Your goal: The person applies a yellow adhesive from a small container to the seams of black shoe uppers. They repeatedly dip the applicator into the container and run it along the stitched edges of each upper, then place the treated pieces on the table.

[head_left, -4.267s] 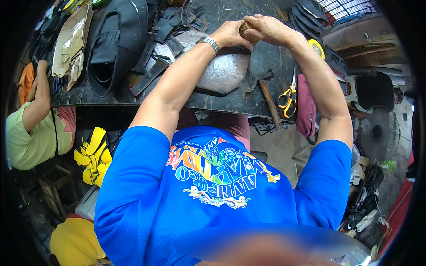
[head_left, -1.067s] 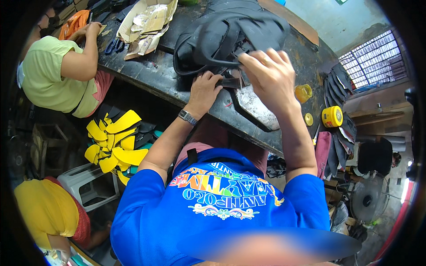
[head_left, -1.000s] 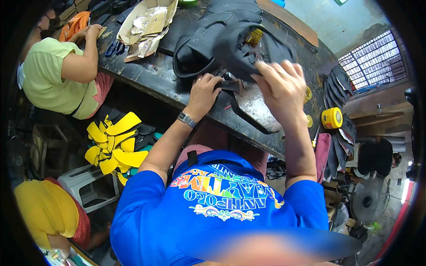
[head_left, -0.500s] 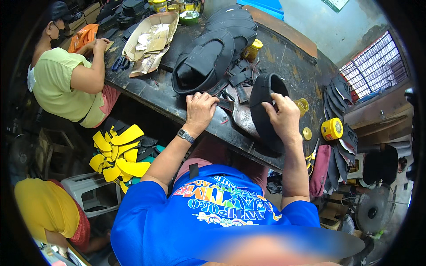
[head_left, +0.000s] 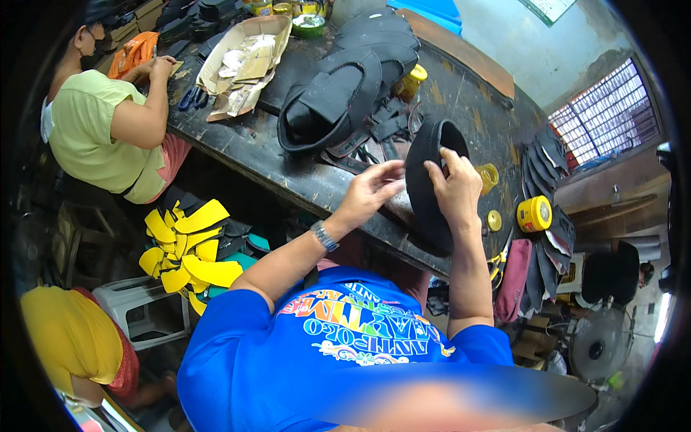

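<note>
My right hand (head_left: 458, 189) grips a black sandal (head_left: 423, 191) by its rim, thumb on the near side, holding it on edge over the table's front. Beside it, my left hand (head_left: 368, 196) is empty with fingers apart, the fingertips close to the sandal; whether they touch it I cannot tell. Left of the hands, another large black sandal (head_left: 327, 93) lies with its sole side hidden, leaning on a stack of black sole-shaped pieces (head_left: 378, 32). Small black strap pieces (head_left: 392, 122) and a dark strip (head_left: 345, 160) lie on the table between.
The dark worktable (head_left: 288, 169) also bears a cardboard tray of scraps (head_left: 248, 65), blue-handled scissors (head_left: 193, 98) and yellow jars (head_left: 410, 83). A co-worker (head_left: 108, 129) sits at left. Yellow cut pieces (head_left: 194, 245) are piled below the edge; a yellow tub (head_left: 533, 214) stands at right.
My left hand has let go of the dark strip at the table edge and moved right, toward the sandal. My right hand still holds the sandal in nearly the same place.
</note>
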`<act>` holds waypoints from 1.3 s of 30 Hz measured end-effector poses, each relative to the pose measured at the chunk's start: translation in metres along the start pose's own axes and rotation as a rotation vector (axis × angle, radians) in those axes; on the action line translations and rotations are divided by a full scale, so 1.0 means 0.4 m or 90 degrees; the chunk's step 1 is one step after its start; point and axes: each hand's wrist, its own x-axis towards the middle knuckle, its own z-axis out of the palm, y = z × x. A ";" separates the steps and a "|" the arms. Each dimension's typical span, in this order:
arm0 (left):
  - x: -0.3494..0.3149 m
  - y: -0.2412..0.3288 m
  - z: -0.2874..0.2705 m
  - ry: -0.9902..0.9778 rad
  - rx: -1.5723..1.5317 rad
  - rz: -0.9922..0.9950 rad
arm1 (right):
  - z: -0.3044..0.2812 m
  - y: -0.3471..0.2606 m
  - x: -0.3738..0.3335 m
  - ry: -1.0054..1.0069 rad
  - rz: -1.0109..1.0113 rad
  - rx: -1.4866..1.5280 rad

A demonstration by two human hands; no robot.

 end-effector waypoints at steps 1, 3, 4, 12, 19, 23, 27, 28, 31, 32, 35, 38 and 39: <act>0.007 -0.013 0.032 -0.030 -0.114 -0.080 | 0.005 0.001 0.001 -0.005 0.030 -0.010; 0.031 -0.039 0.074 -0.042 -0.298 -0.175 | 0.011 0.010 0.003 0.026 0.024 -0.026; 0.041 -0.048 0.073 -0.057 -0.402 -0.231 | 0.013 0.017 0.003 0.017 0.065 -0.021; 0.034 -0.077 0.144 -0.043 -0.340 -0.202 | -0.035 0.067 -0.055 0.018 0.128 0.220; 0.055 -0.117 0.137 -0.021 -0.533 -0.374 | -0.064 0.334 -0.031 0.168 0.116 0.067; 0.076 -0.128 0.147 -0.056 -0.574 -0.357 | 0.004 0.445 -0.070 0.040 0.161 0.047; 0.113 -0.108 0.148 -0.110 -0.565 -0.347 | 0.014 0.462 -0.109 0.033 0.196 0.171; 0.118 -0.104 0.149 -0.149 -0.563 -0.289 | 0.003 0.460 -0.114 0.036 0.197 0.147; 0.135 -0.091 0.127 -0.164 -0.614 -0.304 | -0.043 0.441 -0.119 0.002 0.284 0.063; 0.134 -0.089 0.118 -0.121 -0.596 -0.343 | -0.064 0.425 -0.120 -0.022 0.325 0.046; 0.115 -0.100 0.103 -0.083 -0.602 -0.380 | -0.115 0.334 -0.103 0.147 0.135 -0.113; 0.095 -0.118 0.105 -0.077 -0.609 -0.385 | -0.196 0.166 -0.128 0.125 0.207 0.600; 0.092 -0.121 0.104 -0.077 -0.612 -0.396 | -0.230 0.106 -0.139 0.026 0.110 0.678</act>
